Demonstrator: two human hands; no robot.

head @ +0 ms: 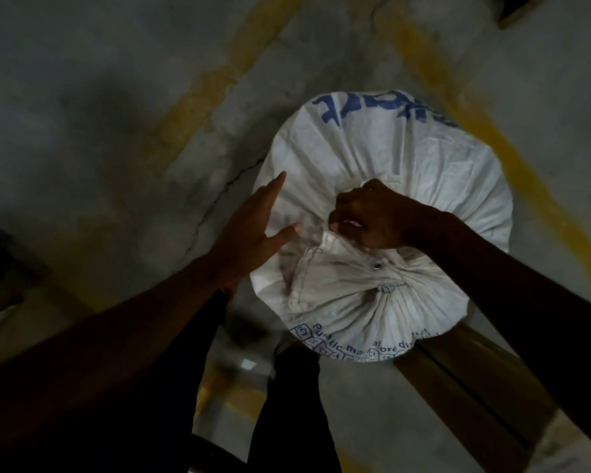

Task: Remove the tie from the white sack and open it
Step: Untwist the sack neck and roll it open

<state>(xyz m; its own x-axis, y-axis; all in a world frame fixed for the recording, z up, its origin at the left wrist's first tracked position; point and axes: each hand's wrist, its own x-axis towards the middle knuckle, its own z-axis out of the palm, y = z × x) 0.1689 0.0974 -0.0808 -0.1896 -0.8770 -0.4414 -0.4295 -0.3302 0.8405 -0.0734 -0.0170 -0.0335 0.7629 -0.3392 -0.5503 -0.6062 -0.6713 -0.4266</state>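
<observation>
A full white sack point(434, 172) with blue print stands upright on the floor, seen from above. Its top is bunched into gathered folds, with a knotted tie point(385, 288) near its front edge and a small metal eyelet point(376, 266) close by. My right hand point(372, 216) is closed around a bunch of the sack's gathered cloth at the middle of the top. My left hand point(253, 227) hovers at the sack's left edge, fingers spread, holding nothing.
The ground is a grey concrete floor point(99, 114) with worn yellow painted lines point(202, 90) and a crack beside the sack. A brown cardboard box point(464, 380) lies at the lower right under the sack's edge. My dark trouser legs fill the bottom middle.
</observation>
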